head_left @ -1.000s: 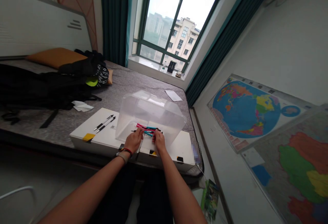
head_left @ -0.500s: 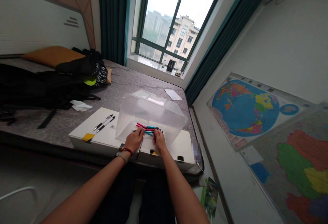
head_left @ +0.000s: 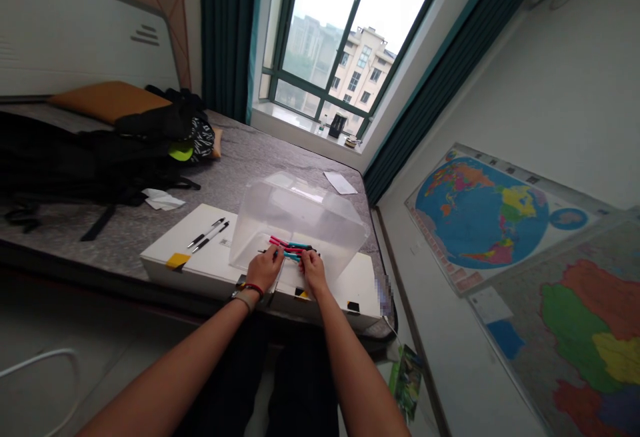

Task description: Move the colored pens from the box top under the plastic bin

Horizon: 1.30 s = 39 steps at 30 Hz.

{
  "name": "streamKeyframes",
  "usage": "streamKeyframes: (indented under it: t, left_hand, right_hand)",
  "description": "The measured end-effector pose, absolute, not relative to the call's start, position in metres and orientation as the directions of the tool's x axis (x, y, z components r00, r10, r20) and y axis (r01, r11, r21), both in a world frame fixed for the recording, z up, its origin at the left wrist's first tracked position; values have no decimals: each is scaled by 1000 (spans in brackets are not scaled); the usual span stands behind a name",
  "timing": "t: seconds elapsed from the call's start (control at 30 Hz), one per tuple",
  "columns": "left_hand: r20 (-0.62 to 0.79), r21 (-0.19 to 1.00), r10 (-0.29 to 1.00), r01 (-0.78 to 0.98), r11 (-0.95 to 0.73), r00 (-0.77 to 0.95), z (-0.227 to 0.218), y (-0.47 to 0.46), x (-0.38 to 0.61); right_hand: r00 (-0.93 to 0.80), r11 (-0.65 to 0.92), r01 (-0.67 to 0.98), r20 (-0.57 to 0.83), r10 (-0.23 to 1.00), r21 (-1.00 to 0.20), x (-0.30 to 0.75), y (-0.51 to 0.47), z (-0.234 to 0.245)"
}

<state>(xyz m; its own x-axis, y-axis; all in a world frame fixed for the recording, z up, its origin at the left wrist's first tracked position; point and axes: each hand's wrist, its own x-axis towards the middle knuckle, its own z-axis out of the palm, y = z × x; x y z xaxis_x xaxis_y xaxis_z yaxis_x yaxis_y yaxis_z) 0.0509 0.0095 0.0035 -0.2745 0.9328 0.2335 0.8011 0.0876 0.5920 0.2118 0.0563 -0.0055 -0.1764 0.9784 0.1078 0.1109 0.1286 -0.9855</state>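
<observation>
Both hands are closing on a bundle of pens at a clear plastic box on a bed.
The left hand [head_left: 265,270] and right hand [head_left: 313,272] are curling nearly shut, their fingers pinching the pink and teal pens [head_left: 293,248] from either side, with the bundle sitting just inside the near side of the clear plastic box [head_left: 300,214]. The box is standing on a white board [head_left: 173,250], and two black-and-silver pens [head_left: 209,235] are lying beside it. Beyond them, a folded tissue [head_left: 163,200] and a black backpack [head_left: 65,164] are lying on the grey mattress [head_left: 260,160], a sheet of paper [head_left: 340,182] is resting near its far edge, and a world map [head_left: 480,217] is hanging on the right wall.
</observation>
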Motion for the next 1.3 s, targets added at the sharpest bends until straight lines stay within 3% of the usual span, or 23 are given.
streamKeyframes:
  t: [0.33,0.53,0.8,1.13,1.3]
  left_hand:
    - [237,579,926,808,108,-294,7,11,51]
    - [245,586,922,803,107,-302,4,11,50]
    - [266,610,919,789,72,-289,2,11,51]
    - [251,627,920,775,82,-300,7,9,49]
    - [241,672,921,737,69,-306,9,7,47]
  right_hand:
    - [-73,147,43,144,987,-988,214,59,-7]
    - [-79,90,3,90,993,-996,212,60,-7]
    - [-144,171,293,133,981,-941,211,55,-4]
    - [-132,116,54,108,985,-992,213,58,-7]
    - [-42,116,88,112,993,-989,212,61,-10]
